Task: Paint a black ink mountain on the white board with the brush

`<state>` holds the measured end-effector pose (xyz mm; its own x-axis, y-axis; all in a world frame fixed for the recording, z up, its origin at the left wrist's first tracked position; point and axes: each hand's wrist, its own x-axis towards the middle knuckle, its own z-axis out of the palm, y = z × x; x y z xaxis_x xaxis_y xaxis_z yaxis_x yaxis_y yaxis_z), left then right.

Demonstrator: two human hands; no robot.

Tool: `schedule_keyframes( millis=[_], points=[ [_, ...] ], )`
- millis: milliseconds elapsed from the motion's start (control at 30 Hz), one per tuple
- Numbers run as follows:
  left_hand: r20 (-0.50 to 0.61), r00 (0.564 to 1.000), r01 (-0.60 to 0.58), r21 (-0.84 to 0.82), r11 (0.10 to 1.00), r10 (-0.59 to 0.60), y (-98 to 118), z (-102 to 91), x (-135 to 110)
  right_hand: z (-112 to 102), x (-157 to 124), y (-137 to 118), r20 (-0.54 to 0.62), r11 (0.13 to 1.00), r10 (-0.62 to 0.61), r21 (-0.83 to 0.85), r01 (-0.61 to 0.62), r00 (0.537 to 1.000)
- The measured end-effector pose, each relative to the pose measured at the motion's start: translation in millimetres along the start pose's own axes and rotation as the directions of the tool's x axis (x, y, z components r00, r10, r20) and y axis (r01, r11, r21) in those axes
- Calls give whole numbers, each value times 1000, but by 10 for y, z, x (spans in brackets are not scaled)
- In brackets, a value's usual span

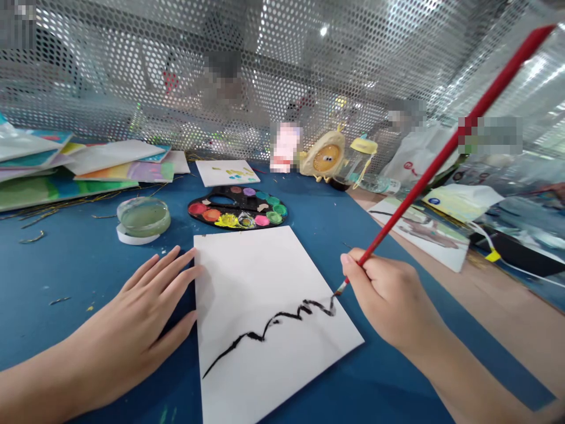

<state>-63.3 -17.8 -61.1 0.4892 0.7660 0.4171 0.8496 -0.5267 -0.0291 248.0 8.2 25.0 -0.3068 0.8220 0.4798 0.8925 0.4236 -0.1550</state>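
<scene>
My right hand (391,297) is closed around a long red paintbrush (441,159). The brush tip touches the right end of a wavy black line (269,324) painted across a white sheet of paper (260,277). My left hand (148,306) lies flat with fingers spread on the blue table (66,259), its fingertips at the sheet's left edge. A black oval palette (238,212) with several coloured paints lies just beyond the sheet.
A round dish of greenish water (143,217) stands left of the palette. Painted sheets (66,171) are stacked at the far left. A small paper with dabs (227,172), a yellow toy (324,156) and another painting (424,232) lie behind and right. Perforated metal screen at the back.
</scene>
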Motion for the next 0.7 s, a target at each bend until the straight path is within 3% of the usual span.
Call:
schedule_keyframes(
  millis=[233, 700],
  points=[
    [-14, 999, -43, 42, 998, 44, -4, 2, -2, 1, -2, 4, -1, 1000, 2, -4, -2, 1000],
    [-2, 1000, -4, 4, 1000, 4, -5, 13, -10, -25, -25, -9, 1, 1000, -2, 15, 2, 1000]
  ],
)
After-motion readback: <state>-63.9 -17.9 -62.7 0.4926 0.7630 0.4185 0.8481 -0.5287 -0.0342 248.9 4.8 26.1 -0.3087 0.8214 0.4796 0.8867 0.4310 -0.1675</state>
